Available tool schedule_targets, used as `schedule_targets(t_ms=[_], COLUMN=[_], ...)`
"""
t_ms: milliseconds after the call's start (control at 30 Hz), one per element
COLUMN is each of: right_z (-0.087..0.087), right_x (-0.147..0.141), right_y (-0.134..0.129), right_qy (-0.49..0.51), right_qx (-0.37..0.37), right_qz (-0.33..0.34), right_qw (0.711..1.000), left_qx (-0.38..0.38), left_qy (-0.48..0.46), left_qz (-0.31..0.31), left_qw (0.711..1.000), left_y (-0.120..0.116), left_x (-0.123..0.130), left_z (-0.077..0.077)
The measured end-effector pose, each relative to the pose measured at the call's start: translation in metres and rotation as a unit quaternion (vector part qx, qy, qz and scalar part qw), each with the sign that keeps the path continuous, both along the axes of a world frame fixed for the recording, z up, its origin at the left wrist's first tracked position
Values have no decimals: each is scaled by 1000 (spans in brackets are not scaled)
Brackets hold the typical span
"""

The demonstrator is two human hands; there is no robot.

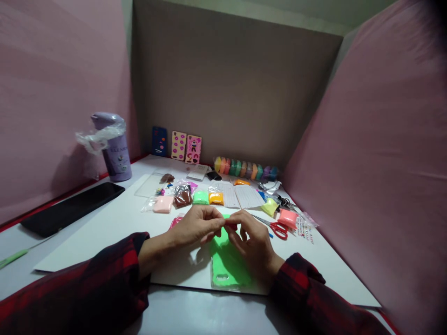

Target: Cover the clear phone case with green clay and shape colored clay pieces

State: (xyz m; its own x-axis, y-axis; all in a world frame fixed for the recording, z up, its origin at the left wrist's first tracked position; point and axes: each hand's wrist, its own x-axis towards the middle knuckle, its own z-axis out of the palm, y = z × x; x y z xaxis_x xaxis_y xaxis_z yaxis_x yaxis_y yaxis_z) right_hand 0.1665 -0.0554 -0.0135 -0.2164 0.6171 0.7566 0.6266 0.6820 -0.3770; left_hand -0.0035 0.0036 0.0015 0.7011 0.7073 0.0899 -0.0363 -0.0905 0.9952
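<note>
Both hands meet over a phone case spread with bright green clay (225, 263), which lies near the front of the white board. Between my fingertips is a small piece of red clay (231, 225). My left hand (197, 226) pinches its left end with thumb and forefinger. From the other side, the fingers of my right hand (253, 239) close round it, partly covering it. Behind my left hand a pink packet (175, 221) peeks out, mostly hidden. Just beyond my right hand lie red-handled scissors (278, 229).
Clay packets, among them an orange one (216, 198) and a coral one (288, 218), line the back of the white board (104, 246). Behind them are an open notebook (248, 196) and a row of colored clay (244, 168). A purple bottle (118, 156) and black phone-like slab (75, 208) stand left.
</note>
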Motion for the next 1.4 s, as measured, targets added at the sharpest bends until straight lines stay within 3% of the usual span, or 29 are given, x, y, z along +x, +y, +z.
schedule_targets(t_ms=[233, 400, 567, 733, 900, 1133, 1400], right_z=[-4, -2, -1, -9, -11, 2, -3], right_x=[-1, 1, 9, 8, 10, 11, 8], right_y=[1, 2, 8, 10, 9, 7, 7], right_qy=[-28, 9, 77, 141, 193, 156, 162], right_qx=[27, -48, -99, -156, -149, -156, -166], right_qz=[8, 5, -52, -14, 24, -21, -36], right_qw=[999, 999, 991, 977, 970, 975, 972], left_qx=[22, 25, -35, -105, -108, -111, -80], left_qy=[44, 56, -26, -76, -96, -93, -74], left_qz=[21, 16, -34, -17, -10, 36, 49], left_qw=[999, 998, 998, 991, 989, 989, 993], left_y=[-2, -5, -6, -1, 4, -1, 1], left_x=[2, 0, -5, -3, -1, 3, 1], left_z=[3, 10, 16, 12, 7, 8, 9])
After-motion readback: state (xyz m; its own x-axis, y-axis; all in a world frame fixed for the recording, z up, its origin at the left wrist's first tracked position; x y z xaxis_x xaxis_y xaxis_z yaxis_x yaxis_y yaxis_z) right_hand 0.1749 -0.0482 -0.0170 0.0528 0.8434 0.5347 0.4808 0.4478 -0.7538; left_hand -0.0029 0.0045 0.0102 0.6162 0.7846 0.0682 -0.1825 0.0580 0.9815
